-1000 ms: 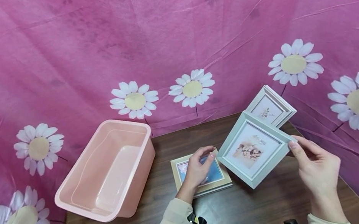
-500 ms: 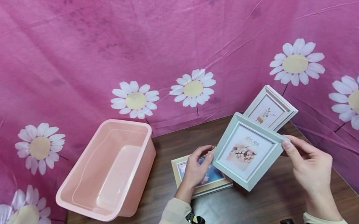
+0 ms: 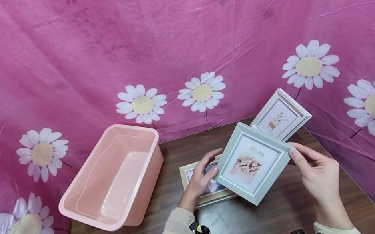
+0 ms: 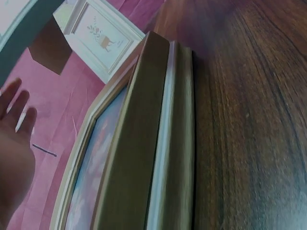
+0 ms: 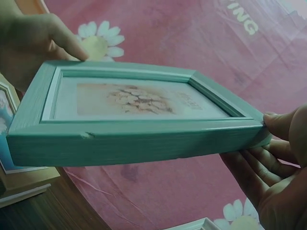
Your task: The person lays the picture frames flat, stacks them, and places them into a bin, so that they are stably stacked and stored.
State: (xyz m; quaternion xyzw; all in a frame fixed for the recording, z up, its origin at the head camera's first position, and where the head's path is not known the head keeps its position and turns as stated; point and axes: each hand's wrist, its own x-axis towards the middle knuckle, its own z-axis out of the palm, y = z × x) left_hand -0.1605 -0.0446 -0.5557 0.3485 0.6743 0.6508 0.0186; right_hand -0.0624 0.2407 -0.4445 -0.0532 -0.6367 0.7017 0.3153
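Note:
A pale green picture frame with a flower print hangs tilted above the table. My right hand pinches its right corner, thumb on the front and fingers underneath, as the right wrist view also shows. At the opposite corner is my left hand, its fingers fairly straight and spread; whether it touches the frame is unclear. Under the left hand lies a gold picture frame with a blue print, stacked on another frame. The left hand and green frame partly hide this stack.
A pink plastic tub stands on the left of the wooden table; no contents show in it. White picture frames lie stacked at the back right. A pink cloth with daisies surrounds the table at the back and sides.
My right hand has brought the green frame leftward, uncovering more of the white frame behind it. My left hand has shifted slightly left and toward me, staying beside the green frame's corner.

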